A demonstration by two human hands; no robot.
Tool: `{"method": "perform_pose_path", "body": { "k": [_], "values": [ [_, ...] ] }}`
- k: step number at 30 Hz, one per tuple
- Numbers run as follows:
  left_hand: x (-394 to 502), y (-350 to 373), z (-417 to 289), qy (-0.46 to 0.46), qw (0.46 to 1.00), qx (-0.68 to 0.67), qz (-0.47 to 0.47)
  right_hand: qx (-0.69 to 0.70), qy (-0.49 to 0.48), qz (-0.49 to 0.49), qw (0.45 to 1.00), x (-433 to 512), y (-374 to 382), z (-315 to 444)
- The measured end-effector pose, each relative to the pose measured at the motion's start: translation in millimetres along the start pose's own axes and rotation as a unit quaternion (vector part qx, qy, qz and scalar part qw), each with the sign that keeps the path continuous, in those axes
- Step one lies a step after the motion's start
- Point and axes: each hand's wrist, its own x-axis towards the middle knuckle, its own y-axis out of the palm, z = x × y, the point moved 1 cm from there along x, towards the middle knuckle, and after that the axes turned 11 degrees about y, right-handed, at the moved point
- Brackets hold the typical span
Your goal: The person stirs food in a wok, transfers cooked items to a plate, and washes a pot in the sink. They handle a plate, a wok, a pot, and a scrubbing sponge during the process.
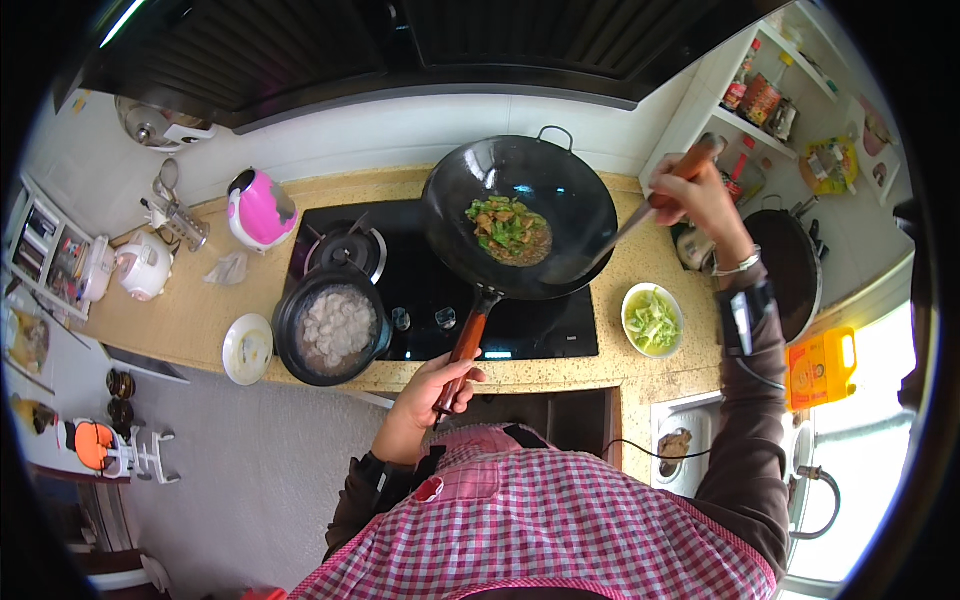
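My left hand (pixel 437 391) grips the reddish wooden handle (pixel 469 337) of a black wok (pixel 450 180) on the hob. Chopped green vegetables with brown pieces and sauce (pixel 510 229) lie in the middle of the wok. Raised at the wok's right, my right hand (pixel 694 184) holds the wooden-handled cooking spatula (pixel 634 223). Its metal end reaches down inside the wok's lower right wall, blurred there. A white bowl of shredded pale-green vegetable (pixel 652 320) stands on the counter below my right hand. Left of the wok sits a dark pot (pixel 382 319) full of whitish pieces in liquid.
A small whitish bowl (pixel 248 349) is beside the pot. The pink kettle (pixel 261 210) stands at the back left of the counter (pixel 195 300). A range hood (pixel 450 52) overhangs the hob (pixel 420 337). On the right are a sink (pixel 694 427), a yellow jug (pixel 821 367) and a dark pan (pixel 784 270).
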Motion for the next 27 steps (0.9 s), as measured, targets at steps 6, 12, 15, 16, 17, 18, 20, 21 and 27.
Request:
{"method": "perform_pose_path", "body": {
  "k": [6,12,15,16,17,18,20,21,27],
  "values": [
    [-2,0,1,0.015,1.0,-0.003,-0.007,0.109,-0.145,-0.03,0.983,42,40,-37],
    [-2,3,-1,0.002,1.0,0.019,-0.016,0.061,-0.017,0.068,0.996,3,69,-27],
    [-1,2,-2,0.008,1.0,0.013,-0.004,0.072,-0.025,-0.052,0.996,-19,47,4],
    [0,2,-2,0.005,1.0,0.011,0.003,0.076,-0.033,-0.035,0.996,-24,45,10],
    [0,1,-2,0.0,1.0,0.012,0.003,0.053,0.013,-0.07,0.996,-24,42,12],
    [1,0,-2,-0.005,1.0,0.012,0.005,0.05,0.017,-0.072,0.996,-20,43,10],
    [1,-1,-2,-0.003,1.0,0.008,0.015,0.143,-0.021,-0.024,0.989,-4,56,-5],
    [1,-2,-2,-0.005,1.0,0.009,0.008,0.188,-0.002,0.003,0.982,4,72,-18],
    [0,-2,-3,-0.006,1.0,-0.009,0.009,0.175,-0.125,-0.022,0.976,39,77,-59]
  ]
}}
